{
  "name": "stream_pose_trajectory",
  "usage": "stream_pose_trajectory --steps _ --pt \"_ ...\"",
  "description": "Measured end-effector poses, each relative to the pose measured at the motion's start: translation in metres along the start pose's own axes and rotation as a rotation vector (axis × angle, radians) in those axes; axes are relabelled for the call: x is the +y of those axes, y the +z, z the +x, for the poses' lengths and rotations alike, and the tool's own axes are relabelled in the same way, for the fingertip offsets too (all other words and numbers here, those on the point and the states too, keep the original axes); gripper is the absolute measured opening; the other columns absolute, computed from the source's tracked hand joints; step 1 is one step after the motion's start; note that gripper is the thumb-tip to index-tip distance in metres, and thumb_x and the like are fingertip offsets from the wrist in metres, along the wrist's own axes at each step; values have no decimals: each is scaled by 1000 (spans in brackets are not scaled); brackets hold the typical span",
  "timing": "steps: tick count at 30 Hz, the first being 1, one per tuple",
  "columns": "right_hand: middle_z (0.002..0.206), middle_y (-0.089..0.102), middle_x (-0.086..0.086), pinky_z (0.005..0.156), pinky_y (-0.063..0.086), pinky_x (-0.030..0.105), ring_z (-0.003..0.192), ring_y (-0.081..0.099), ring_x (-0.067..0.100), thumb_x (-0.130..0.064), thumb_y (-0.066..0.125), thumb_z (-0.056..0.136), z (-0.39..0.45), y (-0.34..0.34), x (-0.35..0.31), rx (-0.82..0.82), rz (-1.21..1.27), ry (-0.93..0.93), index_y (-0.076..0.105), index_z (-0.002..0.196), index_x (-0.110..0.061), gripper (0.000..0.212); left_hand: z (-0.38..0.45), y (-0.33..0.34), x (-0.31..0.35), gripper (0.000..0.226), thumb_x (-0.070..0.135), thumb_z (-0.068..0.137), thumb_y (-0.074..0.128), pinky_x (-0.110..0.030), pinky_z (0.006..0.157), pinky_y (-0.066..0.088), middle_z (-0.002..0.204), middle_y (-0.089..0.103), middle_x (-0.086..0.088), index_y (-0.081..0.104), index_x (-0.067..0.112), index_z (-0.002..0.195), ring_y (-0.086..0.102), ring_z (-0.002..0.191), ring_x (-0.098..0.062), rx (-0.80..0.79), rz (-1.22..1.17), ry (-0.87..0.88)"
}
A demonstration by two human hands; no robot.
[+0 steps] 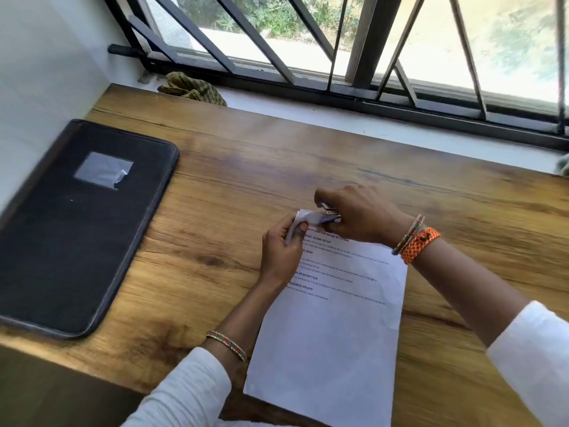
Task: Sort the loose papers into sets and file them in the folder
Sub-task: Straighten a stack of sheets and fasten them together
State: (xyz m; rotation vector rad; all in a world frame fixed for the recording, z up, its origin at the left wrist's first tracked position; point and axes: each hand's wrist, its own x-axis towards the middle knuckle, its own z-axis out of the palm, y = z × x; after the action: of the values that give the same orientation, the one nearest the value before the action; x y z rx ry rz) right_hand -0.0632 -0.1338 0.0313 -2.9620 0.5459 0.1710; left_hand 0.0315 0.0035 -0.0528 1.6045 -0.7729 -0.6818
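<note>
A set of white printed papers (332, 328) lies on the wooden desk (215, 186) in front of me, its near end hanging over the desk's front edge. My left hand (281, 251) pinches the papers' lifted top-left corner. My right hand (357, 214) grips a small blue and silver stapler (329, 214), whose jaws sit over that same corner. A closed black zip folder (77, 229) with a clear label window lies flat at the left of the desk, well apart from both hands.
A window with black metal bars (338, 57) runs along the back behind a white sill. A crumpled green checked cloth (191, 89) sits on the sill at the back left. A white wall (37, 72) borders the desk on the left.
</note>
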Motion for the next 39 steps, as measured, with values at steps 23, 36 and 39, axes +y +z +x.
stream_pose_trajectory --steps 23,36,39 --pt "77 57 -4 74 31 34 74 51 20 -36 43 95 3 26 29 -164 266 26 48 92 -24 13 1 -3 -6 20 25 90 59 -49 82 55 96 72 -11 66 15 105 68 91 -30 -110 -124 -290" --pt "92 59 -5 94 28 40 96 49 14 -56 23 97 5 26 19 -317 77 -68 60 92 -21 52 -6 2 -10 31 41 91 54 -49 63 51 79 67 -8 66 13 99 63 75 -27 -42 111 -71" --pt "85 54 -2 81 34 34 85 48 15 -48 34 99 8 26 17 -323 177 -97 58 90 -15 42 -6 3 -12 22 31 94 55 -40 61 50 78 66 -5 65 11 98 62 72 -20 -41 160 -55"
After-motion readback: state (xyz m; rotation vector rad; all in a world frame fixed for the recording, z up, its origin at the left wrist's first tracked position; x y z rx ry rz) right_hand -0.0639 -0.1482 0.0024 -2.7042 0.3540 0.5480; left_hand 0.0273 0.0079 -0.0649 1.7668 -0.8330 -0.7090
